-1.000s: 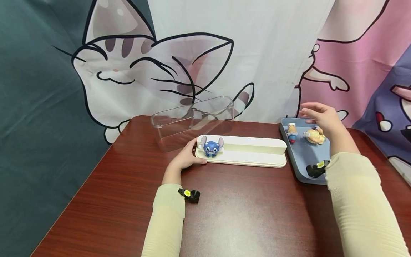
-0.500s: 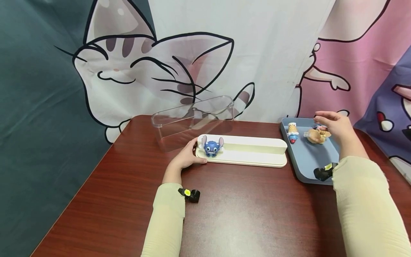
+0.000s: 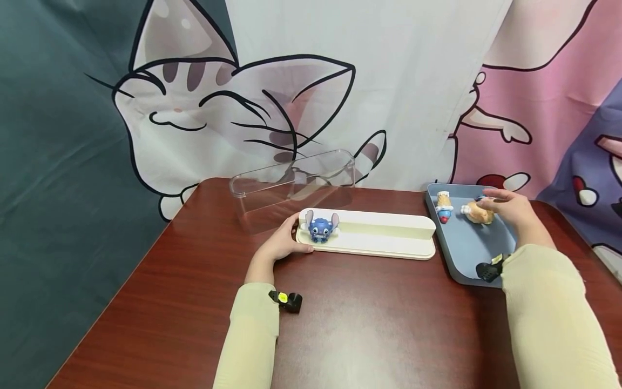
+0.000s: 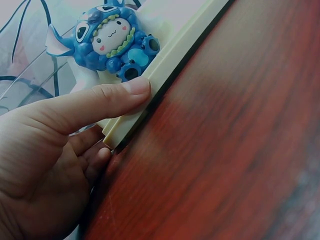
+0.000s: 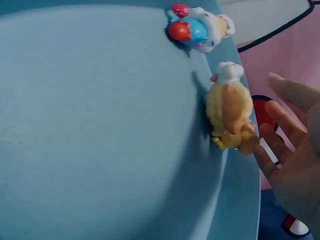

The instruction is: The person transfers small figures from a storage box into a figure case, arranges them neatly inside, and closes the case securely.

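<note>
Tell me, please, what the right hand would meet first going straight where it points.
The right hand would probably first meet the tan, rounded, plastic-looking figurine in the blue-grey rectangular tray, though depth is unclear.

The left sleeve [image 3: 249, 337] and right sleeve [image 3: 551, 308], of pale yellow-green fabric, are long, reach the wrists and show fine creases. On their inner sides sit the left wrist camera [image 3: 293, 303] and right wrist camera [image 3: 487, 272], both compact, black and marked with a bright yellow label [image 3: 283, 297]. The left hand [image 3: 282, 241] and right hand [image 3: 515, 213] are bare.
</note>
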The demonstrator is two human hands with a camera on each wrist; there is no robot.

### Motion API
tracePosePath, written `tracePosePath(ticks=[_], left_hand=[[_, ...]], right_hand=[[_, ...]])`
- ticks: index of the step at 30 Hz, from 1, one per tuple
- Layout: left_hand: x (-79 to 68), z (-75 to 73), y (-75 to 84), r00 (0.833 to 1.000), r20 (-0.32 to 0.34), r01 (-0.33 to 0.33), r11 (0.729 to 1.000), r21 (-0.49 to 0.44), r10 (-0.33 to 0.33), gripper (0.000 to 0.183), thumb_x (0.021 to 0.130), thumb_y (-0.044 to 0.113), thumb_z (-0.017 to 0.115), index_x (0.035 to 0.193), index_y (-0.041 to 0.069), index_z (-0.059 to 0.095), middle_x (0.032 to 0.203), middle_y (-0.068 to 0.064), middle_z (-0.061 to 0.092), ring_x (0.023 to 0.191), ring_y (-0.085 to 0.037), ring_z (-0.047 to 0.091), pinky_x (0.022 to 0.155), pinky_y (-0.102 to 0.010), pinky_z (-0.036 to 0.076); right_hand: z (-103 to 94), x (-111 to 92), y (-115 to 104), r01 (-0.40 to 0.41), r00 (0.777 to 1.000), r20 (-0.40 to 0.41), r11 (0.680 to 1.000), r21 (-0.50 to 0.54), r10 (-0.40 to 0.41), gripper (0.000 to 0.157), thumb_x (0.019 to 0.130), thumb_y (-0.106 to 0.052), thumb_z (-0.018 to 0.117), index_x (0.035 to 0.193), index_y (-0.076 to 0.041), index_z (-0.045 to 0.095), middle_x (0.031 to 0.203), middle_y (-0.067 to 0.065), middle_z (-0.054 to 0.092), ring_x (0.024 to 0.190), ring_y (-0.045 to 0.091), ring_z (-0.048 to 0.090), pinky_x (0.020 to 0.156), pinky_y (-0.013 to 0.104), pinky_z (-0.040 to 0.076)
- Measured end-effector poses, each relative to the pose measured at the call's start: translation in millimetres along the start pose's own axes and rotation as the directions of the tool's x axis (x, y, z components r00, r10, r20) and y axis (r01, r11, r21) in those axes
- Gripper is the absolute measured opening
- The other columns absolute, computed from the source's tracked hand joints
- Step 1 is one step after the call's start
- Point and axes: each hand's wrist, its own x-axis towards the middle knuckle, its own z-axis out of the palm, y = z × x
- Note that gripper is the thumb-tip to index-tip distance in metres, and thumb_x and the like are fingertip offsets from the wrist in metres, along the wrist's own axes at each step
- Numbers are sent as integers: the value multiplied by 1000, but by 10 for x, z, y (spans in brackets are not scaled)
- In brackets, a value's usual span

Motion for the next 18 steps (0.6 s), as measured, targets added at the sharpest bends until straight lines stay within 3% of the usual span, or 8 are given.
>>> tracePosePath(ticks=[2, 4, 9, 18], left_hand=[[-1, -3, -8, 1000, -5, 3, 1000, -7, -3, 100, 66, 17, 85, 145, 7, 24, 140, -12, 33, 124, -26, 37, 103, -41, 29], [-3, -2, -14, 1000, -5, 2, 1000, -17, -2, 100, 66, 15, 85, 145, 7, 24, 140, -12, 33, 123, -26, 37, 103, -40, 29], [-12, 8, -20, 1000, -10, 2, 1000, -11, -2, 100, 66, 15, 85, 145, 7, 24, 141, -12, 33, 123, -26, 37, 103, -40, 29], [-9, 24, -3, 1000, -29, -10, 999, -32, 9, 99, 65, 15, 85, 144, 7, 26, 139, -12, 34, 123, -26, 38, 103, -40, 30]], right_hand=[[35, 1, -8, 18, 999, 35, 999, -42, -16, 68, 85, -40, 66, 136, -2, 42, 119, 15, 55, 118, 40, 30, 98, 57, 24], [70, 4, -15, 36, 996, 81, 993, -114, -27, 73, 86, -37, 65, 137, 6, 36, 131, 33, 37, 116, 43, 30, 95, 58, 26], [127, 24, -25, 83, 985, 167, 973, -216, -47, 69, 86, -23, 64, 136, 11, 30, 132, 39, 26, 111, 46, 30, 90, 56, 28], [167, 141, -20, 118, 988, 136, 946, -302, -79, 61, 78, -6, 70, 127, 12, 39, 117, 37, 38, 100, 44, 37, 84, 54, 33]])
